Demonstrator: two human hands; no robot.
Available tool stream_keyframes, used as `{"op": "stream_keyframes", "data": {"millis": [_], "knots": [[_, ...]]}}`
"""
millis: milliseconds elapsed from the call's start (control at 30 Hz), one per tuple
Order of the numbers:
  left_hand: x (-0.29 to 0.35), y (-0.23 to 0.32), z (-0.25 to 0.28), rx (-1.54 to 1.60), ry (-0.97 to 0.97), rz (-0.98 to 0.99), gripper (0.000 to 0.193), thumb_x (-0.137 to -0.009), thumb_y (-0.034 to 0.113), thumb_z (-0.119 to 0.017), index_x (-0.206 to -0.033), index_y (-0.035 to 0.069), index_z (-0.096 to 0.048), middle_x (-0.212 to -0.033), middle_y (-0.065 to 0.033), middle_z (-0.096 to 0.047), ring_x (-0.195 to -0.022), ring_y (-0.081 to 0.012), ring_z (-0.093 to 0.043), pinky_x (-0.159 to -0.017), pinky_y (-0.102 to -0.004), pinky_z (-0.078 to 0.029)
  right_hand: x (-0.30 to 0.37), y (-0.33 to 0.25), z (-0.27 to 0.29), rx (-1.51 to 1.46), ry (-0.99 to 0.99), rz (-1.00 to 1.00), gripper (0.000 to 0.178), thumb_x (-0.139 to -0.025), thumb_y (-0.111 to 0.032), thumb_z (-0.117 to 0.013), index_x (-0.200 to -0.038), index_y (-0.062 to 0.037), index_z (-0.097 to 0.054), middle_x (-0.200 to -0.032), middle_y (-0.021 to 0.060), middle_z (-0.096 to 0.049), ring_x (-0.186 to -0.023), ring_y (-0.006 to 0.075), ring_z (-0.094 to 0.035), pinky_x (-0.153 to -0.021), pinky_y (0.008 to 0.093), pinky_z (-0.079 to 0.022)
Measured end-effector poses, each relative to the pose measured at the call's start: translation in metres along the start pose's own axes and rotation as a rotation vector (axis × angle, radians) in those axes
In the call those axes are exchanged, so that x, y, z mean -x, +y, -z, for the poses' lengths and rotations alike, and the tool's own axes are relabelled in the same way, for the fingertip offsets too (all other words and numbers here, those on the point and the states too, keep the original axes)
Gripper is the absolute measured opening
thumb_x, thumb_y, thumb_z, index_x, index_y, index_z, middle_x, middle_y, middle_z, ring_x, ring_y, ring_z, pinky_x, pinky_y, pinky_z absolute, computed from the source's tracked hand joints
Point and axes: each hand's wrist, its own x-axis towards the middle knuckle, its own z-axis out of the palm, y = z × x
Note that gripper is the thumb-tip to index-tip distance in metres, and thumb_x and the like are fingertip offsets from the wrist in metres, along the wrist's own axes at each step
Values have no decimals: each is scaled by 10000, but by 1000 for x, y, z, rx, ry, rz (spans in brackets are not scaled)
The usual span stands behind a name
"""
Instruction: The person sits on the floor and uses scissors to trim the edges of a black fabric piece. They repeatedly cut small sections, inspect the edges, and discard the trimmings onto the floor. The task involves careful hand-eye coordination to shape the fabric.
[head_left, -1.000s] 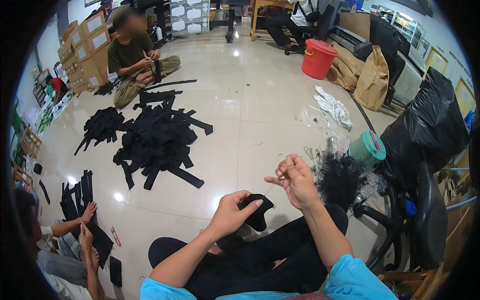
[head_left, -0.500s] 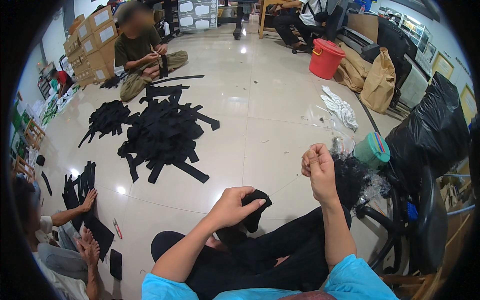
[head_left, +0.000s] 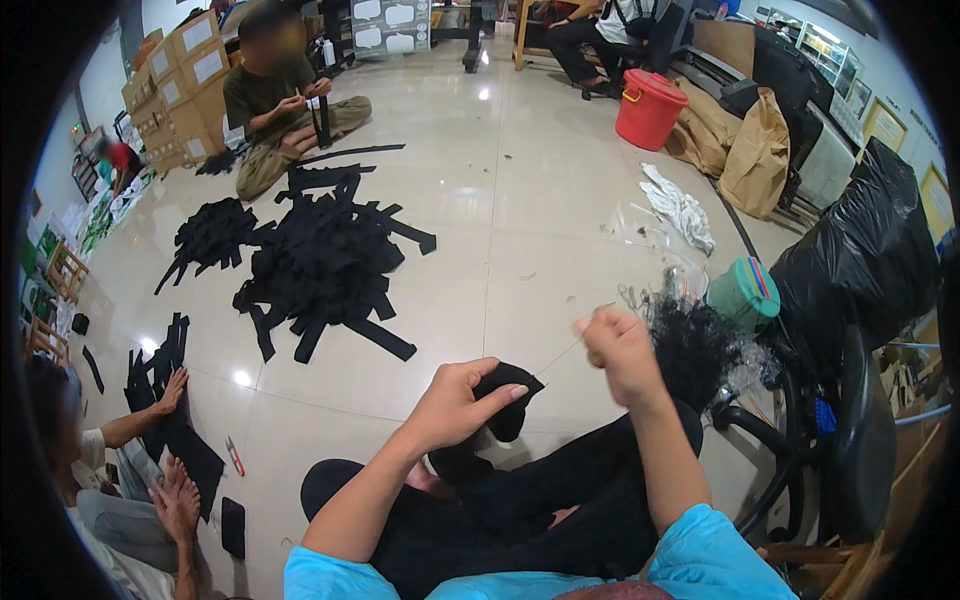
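Note:
My left hand (head_left: 460, 405) pinches the edge of a black fabric strip (head_left: 508, 392) between thumb and fingers, above my crossed legs. The strip's loose part hangs down toward my lap. Up and to the right, my right hand (head_left: 622, 352) is closed, its fingers slightly smeared by motion. A fine thread (head_left: 564, 362) runs from the strip's corner toward the right fist. Just beyond that hand lies a tangled heap of black threads (head_left: 690, 350).
A big pile of black strips (head_left: 320, 260) lies ahead left, a smaller pile (head_left: 212, 235) beside it. Two people sit on the floor at left, near a phone (head_left: 233, 528) and small snips (head_left: 235, 456). Right: green tub (head_left: 740, 295), black bag (head_left: 850, 250), red bucket (head_left: 650, 110).
My right hand has dipped a little and moved left, turning into a tighter fist. The left hand keeps its pinch on the strip, its corner slightly raised.

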Motion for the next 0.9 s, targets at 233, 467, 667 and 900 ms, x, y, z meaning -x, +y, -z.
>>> {"op": "stream_keyframes", "data": {"millis": [233, 467, 667, 900], "knots": [[-2, 4, -1, -118, -8, 8, 256, -977, 206, -771, -1031, -42, -739, -878, -61, -767, -803, -78, -651, -730, -285, -528, -16, -2, 7, -377, 261, 21, 189, -1092, -243, -612, -920, -165, -599, -979, 25, -654, -782, 116, -593, -773, 342, -542], [-6, -5, -1, -67, 20, 14, 242, -979, 194, -763, -1065, -31, -751, -905, -70, -782, -820, -93, -682, -751, -294, -553, -4, 6, 8, -290, -241, 12, 108, -1095, -225, -581, -1036, -144, -621, -1003, 118, -722, -745, 223, -683, -686, 393, -543], [-3, -8, 16, -97, 37, 52, 215, -981, 184, -755, -1065, -14, -757, -904, -52, -778, -840, -82, -681, -758, -282, -551, 19, -7, -41, 969, -312, 344, 319, -960, -360, -755, -889, -63, -662, -736, 120, -657, -649, 301, -652, -598, 360, -479], [-1, 3, 2, 92, -34, 29, 203, -967, 169, -786, -1043, -15, -744, -863, -26, -748, -818, -64, -650, -740, -261, -523, 9, 10, -10, 340, -273, 98, 405, -1000, -281, -728, -682, -74, -589, -594, -55, -506, -518, 77, -435, -470, 297, -291]]}}
